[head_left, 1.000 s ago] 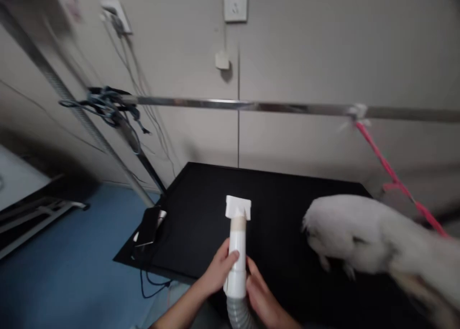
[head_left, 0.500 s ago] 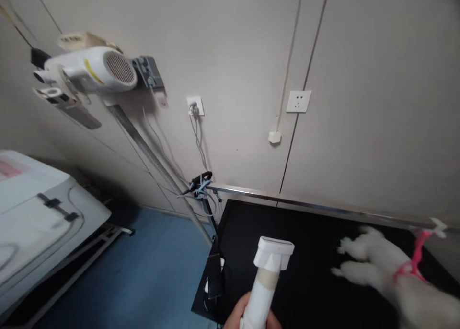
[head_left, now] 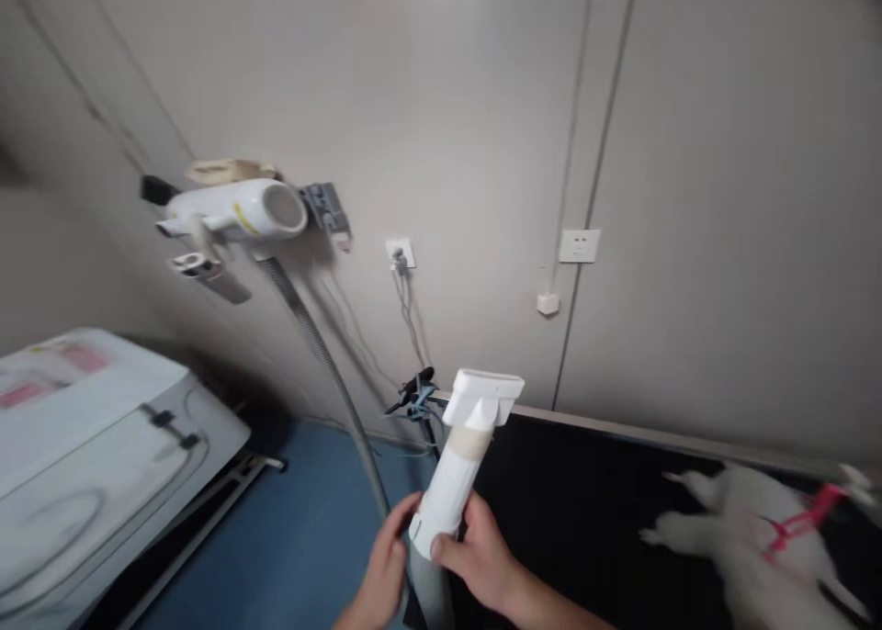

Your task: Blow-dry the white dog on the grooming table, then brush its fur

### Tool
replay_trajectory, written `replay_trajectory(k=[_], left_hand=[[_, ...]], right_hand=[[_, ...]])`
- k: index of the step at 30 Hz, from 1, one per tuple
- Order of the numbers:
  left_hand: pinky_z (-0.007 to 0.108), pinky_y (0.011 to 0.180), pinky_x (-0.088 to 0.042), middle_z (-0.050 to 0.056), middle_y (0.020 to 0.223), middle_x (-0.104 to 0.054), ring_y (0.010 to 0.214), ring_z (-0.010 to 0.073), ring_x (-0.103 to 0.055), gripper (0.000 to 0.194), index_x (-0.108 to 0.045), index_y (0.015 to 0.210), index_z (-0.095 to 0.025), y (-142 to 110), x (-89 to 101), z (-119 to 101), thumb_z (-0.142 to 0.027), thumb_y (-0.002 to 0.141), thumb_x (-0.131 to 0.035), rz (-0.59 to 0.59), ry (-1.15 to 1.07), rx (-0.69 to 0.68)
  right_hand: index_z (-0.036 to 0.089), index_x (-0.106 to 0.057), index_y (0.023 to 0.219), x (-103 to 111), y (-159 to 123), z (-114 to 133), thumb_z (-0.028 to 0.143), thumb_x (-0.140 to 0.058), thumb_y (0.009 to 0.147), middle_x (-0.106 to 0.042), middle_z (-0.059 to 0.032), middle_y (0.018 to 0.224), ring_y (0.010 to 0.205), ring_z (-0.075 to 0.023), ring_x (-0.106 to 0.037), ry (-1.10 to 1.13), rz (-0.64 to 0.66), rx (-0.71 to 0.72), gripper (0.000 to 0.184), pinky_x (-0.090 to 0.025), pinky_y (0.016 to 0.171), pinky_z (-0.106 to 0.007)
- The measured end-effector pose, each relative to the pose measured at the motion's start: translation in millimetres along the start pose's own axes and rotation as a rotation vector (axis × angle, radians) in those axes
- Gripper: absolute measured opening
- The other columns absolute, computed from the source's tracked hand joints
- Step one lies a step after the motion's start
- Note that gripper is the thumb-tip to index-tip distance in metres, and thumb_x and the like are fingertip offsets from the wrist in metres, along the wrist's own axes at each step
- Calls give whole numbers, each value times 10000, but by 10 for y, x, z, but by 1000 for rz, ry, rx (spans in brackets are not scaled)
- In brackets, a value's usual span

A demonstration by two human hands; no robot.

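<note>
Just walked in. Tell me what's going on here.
A person's right hand grips a white tube with a wide, flat head; the left hand is at its left side. A white-furred animal with a pink strap is on the black table, apart from the tube.

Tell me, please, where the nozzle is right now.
In the head view, the nozzle is at the lower middle, in the right hand, with the left hand at its left and the table showing to its right.

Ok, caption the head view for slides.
Right hand grips a white nozzle, left hand alongside, white animal on black table.
</note>
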State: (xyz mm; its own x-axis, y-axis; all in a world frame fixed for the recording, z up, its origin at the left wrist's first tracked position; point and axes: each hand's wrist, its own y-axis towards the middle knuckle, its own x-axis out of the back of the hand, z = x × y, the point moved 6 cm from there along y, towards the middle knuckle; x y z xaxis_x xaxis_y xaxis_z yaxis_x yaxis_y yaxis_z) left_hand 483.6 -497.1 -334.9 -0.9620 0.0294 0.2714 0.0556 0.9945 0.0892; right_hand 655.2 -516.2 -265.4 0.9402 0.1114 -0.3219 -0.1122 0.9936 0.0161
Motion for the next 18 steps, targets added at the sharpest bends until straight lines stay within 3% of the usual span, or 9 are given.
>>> replay_trajectory(k=[3,6,9,12,13,16,18], left_hand=[[510,924,-562,149,951,-751,933,334,-711,681,-735,1000,-183,561,930,-106,-783,739,-547,-324,85,-65],[526,975,-524,144,985,-735,968,322,-689,553,-698,944,-174,1289,2005,-306,-673,722,-608,-629,186,-142],[488,1032,-497,143,1076,-717,1042,289,-677,492,-656,1059,-169,2239,2871,-550,-545,745,-617,-698,161,-252],[481,1083,-459,220,1357,-592,1220,307,-610,643,-528,1315,-131,3202,3464,-789,-416,756,-665,-627,129,-307],[490,1117,-425,238,1459,-499,1307,321,-547,734,-461,1384,-132,3453,3643,-866,-381,738,-704,-670,138,-312],[488,1245,-210,251,1540,-376,1482,338,-321,903,-367,1440,-106,3972,4072,-1095,-340,683,-799,-870,176,-370],[467,1245,-222,238,1491,-428,1465,334,-351,882,-378,1406,-108,4200,4265,-1165,-317,669,-814,-948,115,-385]], right_hand=[[211,-634,1036,-436,410,260,543,-848,607,-736,-88,994,923,-279,-694,90,185,30,582,-548,857,-409],[217,-634,995,-921,932,507,577,-850,622,-746,-84,982,891,-262,-703,85,269,87,561,-558,853,-405],[214,-627,1011,-1372,1716,763,553,-857,622,-751,-90,1029,939,-261,-706,18,254,195,565,-562,888,-411],[212,-630,1013,-1703,2758,1127,515,-861,610,-744,-94,1075,1008,-263,-694,-87,101,411,554,-548,944,-417],[207,-632,1006,-1793,3126,1264,516,-855,608,-741,-99,1083,1015,-269,-692,-130,51,478,551,-544,954,-430],[191,-627,1015,-1955,4172,1682,569,-782,663,-732,-118,1097,1017,-284,-685,-238,-124,604,539,-541,952,-475],[188,-615,996,-1956,4726,1955,539,-794,647,-731,-117,1074,1006,-289,-679,-357,-317,655,527,-535,949,-489]])
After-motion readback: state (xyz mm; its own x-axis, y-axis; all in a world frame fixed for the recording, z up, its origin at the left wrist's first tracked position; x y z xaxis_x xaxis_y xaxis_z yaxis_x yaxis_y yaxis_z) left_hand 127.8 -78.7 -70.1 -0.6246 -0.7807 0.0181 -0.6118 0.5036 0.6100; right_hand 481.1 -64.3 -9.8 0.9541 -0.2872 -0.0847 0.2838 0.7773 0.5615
